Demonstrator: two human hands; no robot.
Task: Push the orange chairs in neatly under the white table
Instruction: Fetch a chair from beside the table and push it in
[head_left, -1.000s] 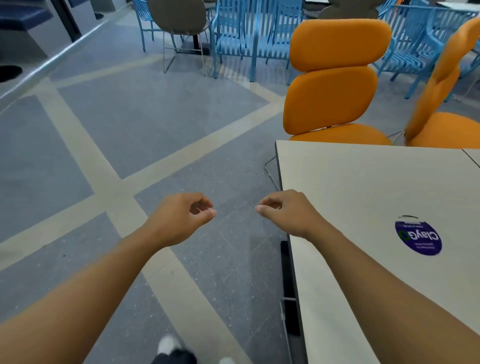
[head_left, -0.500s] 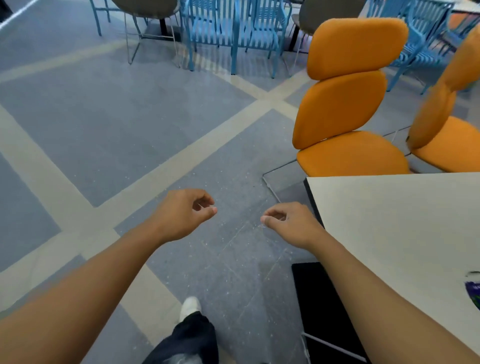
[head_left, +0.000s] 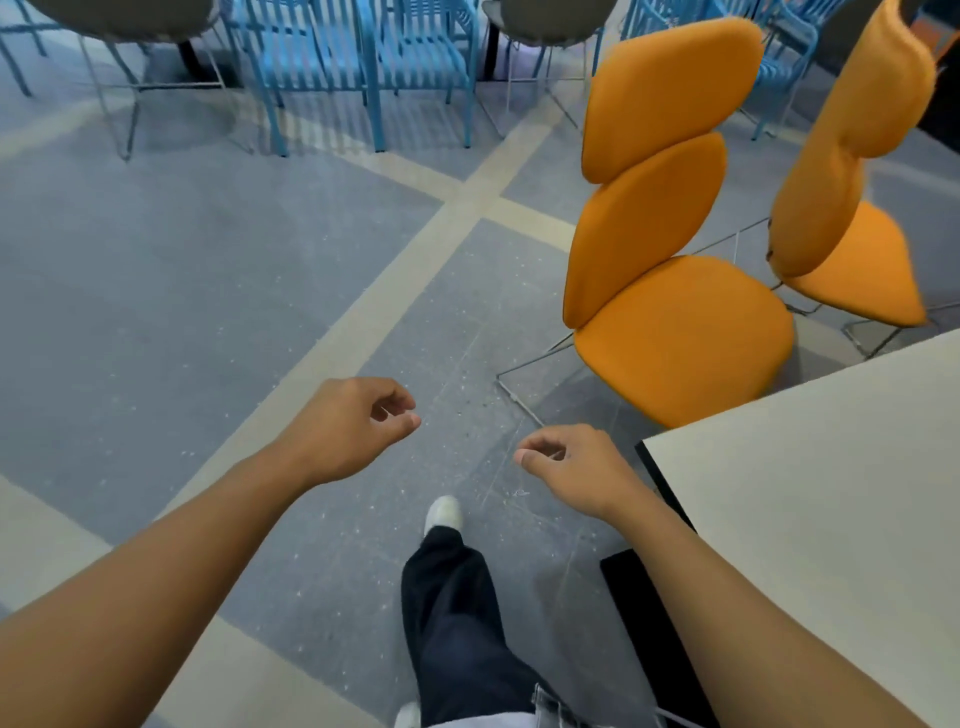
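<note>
At frame right, the near orange chair (head_left: 675, 332) and far orange chair (head_left: 852, 270) stand skewed by the white surface (head_left: 831, 493); with my left hand (head_left: 348, 426) and right hand (head_left: 576, 462) loosely curled, empty, I fear a crooked shove could ram its corner.

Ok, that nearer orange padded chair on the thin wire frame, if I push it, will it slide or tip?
It will probably slide: the nearer orange padded chair stands on thin wire runners on a smooth-looking grey floor. Its tall backrest suggests a high push could rock it, so push low. The slim frame hints it is fairly light.
</note>
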